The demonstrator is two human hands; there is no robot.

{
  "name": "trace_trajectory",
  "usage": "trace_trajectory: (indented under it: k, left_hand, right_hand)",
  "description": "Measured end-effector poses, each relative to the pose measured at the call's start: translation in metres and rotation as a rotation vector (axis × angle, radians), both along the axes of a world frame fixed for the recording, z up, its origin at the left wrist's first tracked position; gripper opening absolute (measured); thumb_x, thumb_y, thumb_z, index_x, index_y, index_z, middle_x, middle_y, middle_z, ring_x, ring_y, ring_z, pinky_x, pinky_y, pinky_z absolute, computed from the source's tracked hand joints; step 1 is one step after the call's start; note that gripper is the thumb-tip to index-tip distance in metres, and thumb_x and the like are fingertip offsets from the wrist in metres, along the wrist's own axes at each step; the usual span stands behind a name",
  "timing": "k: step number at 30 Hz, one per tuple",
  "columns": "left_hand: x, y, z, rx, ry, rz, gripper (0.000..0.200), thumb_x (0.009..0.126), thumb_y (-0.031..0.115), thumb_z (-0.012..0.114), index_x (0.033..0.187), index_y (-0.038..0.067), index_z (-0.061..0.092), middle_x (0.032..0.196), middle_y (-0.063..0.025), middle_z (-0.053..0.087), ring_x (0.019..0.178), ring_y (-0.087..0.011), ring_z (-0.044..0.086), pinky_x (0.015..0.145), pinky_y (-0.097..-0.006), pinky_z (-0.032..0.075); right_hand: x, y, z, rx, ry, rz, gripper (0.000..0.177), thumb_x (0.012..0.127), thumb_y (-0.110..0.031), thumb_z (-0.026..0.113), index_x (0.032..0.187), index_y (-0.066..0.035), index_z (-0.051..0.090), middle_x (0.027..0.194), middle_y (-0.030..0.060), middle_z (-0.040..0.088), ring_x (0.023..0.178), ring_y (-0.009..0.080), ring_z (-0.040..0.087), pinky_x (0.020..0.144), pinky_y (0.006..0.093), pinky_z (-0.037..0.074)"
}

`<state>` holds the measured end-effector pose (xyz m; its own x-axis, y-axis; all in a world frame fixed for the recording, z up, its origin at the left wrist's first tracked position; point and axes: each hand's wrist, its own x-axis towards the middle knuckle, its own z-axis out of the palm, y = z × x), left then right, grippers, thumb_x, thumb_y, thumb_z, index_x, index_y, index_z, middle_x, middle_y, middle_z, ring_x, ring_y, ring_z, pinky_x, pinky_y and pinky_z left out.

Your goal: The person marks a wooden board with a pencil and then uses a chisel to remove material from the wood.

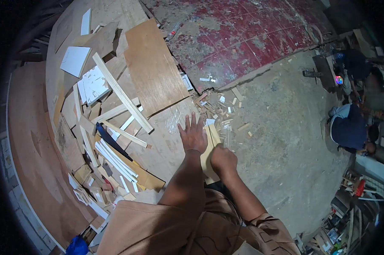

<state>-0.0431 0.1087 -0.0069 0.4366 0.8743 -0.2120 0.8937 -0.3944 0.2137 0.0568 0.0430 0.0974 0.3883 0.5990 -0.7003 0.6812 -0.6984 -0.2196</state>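
Observation:
My left hand [192,135] lies flat with fingers spread, at the edge of the plywood surface [166,148]. Its thumb side rests against a pale yellowish wood piece [207,159], which stretches back toward my body. Just to the right, my right hand [223,160] is closed in a fist, beside that piece. A narrow pale strip [215,135] runs forward from the fist. What the fist itself grips is hidden by the fingers. A small white-faced scrap [210,122] sits at the strip's far end.
Small wood offcuts [223,114] litter the concrete floor [277,140] ahead. A brown plywood sheet [156,68], a long batten [122,93] and white strips [115,161] lie to the left. On the right, a person in dark blue [349,125] crouches, with others nearby.

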Motion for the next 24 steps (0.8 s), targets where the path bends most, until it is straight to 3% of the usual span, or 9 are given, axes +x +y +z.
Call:
trace_trajectory:
  k: [6, 8, 12, 15, 19, 22, 24]
  left_hand:
    - [0.000, 0.001, 0.001, -0.007, 0.023, -0.011, 0.060, 0.090, 0.031, 0.051, 0.146, 0.019, 0.035, 0.158, -0.0094, 0.021, 0.147, -0.0322, 0.016, 0.114, -0.0647, 0.008]
    - [0.001, 0.001, 0.003, -0.029, 0.006, -0.012, 0.062, 0.089, 0.029, 0.051, 0.147, 0.018, 0.034, 0.158, -0.0107, 0.021, 0.146, -0.0336, 0.016, 0.113, -0.0643, 0.008]
    - [0.001, 0.002, 0.001, -0.052, -0.017, 0.012, 0.063, 0.090, 0.029, 0.051, 0.149, 0.017, 0.032, 0.159, -0.0111, 0.020, 0.147, -0.0338, 0.014, 0.114, -0.0633, 0.005]
    - [-0.001, 0.002, -0.006, -0.051, -0.038, 0.018, 0.062, 0.090, 0.031, 0.051, 0.148, 0.018, 0.033, 0.159, -0.0100, 0.019, 0.147, -0.0329, 0.014, 0.114, -0.0630, 0.004]
    - [0.001, 0.002, 0.002, -0.058, -0.022, 0.022, 0.062, 0.090, 0.030, 0.052, 0.148, 0.019, 0.034, 0.159, -0.0100, 0.019, 0.147, -0.0332, 0.015, 0.114, -0.0630, 0.004]
    - [0.000, 0.004, 0.007, -0.086, -0.022, 0.026, 0.061, 0.089, 0.030, 0.052, 0.147, 0.019, 0.035, 0.159, -0.0102, 0.019, 0.147, -0.0334, 0.015, 0.114, -0.0634, 0.005]
    - [0.001, 0.004, 0.010, -0.108, 0.065, 0.001, 0.060, 0.094, 0.036, 0.048, 0.149, 0.020, 0.031, 0.160, -0.0080, 0.019, 0.148, -0.0304, 0.014, 0.113, -0.0643, 0.008]
  right_hand:
    - [0.019, 0.005, 0.130, -0.133, 0.116, 0.154, 0.022, 0.079, -0.011, 0.053, 0.088, 0.000, 0.070, 0.088, 0.0230, 0.069, 0.086, 0.0397, 0.069, 0.078, 0.0471, 0.055]
    - [0.020, 0.014, 0.122, -0.164, 0.113, 0.187, 0.022, 0.080, -0.012, 0.054, 0.090, -0.001, 0.070, 0.092, 0.0235, 0.069, 0.089, 0.0389, 0.069, 0.079, 0.0465, 0.055]
    - [0.001, 0.028, 0.011, -0.100, 0.083, 0.059, 0.027, 0.085, -0.014, 0.050, 0.096, 0.000, 0.070, 0.097, 0.0273, 0.068, 0.091, 0.0390, 0.069, 0.076, 0.0469, 0.055]
    - [-0.007, 0.038, -0.027, -0.039, 0.022, -0.022, 0.028, 0.085, -0.014, 0.048, 0.099, -0.001, 0.069, 0.099, 0.0256, 0.068, 0.091, 0.0399, 0.069, 0.077, 0.0472, 0.055]
    - [0.003, 0.003, -0.009, -0.097, 0.053, 0.063, 0.027, 0.086, -0.014, 0.049, 0.101, 0.000, 0.067, 0.100, 0.0245, 0.068, 0.091, 0.0408, 0.068, 0.079, 0.0478, 0.055]
    - [0.010, 0.009, 0.086, -0.253, 0.163, 0.054, 0.025, 0.085, -0.014, 0.050, 0.098, 0.001, 0.067, 0.104, 0.0264, 0.067, 0.097, 0.0404, 0.067, 0.084, 0.0481, 0.053]
    - [0.013, 0.013, 0.103, -0.270, 0.177, 0.110, 0.026, 0.085, -0.013, 0.050, 0.098, 0.001, 0.068, 0.106, 0.0264, 0.066, 0.099, 0.0406, 0.066, 0.086, 0.0479, 0.053]
